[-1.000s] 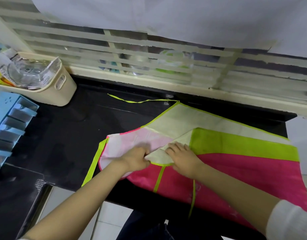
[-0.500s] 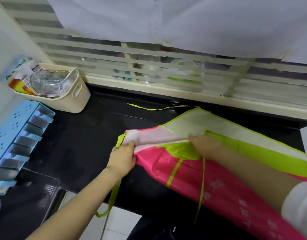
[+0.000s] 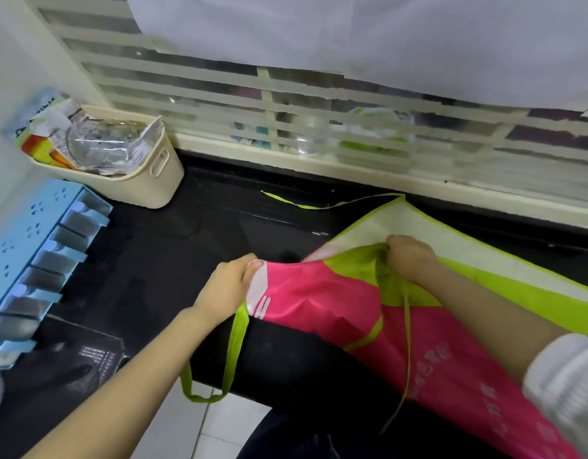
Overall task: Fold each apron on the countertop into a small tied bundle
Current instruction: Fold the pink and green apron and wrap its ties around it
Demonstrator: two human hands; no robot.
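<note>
Fingers (image 3: 253,270) of the left hand (image 3: 228,288) curl round the pale top corner of the apron (image 3: 319,309) and pinch its edge under the thumb. The right hand (image 3: 410,260) is bunched on the green band, gripping the fabric where a thin tie string (image 3: 407,342) leaves it. A second ago both hands lay close together, pressing a folded flap flat. Now they have drawn apart and pulled the pink face up and over, so most of the pale underside is covered. The apron lies right of centre on the black countertop (image 3: 173,260), its lower part spilling over the front edge, and the green neck loop (image 3: 234,352) now dangles there too. This looks like only a first lengthwise fold, with the ties loose and the bundle far off.
</note>
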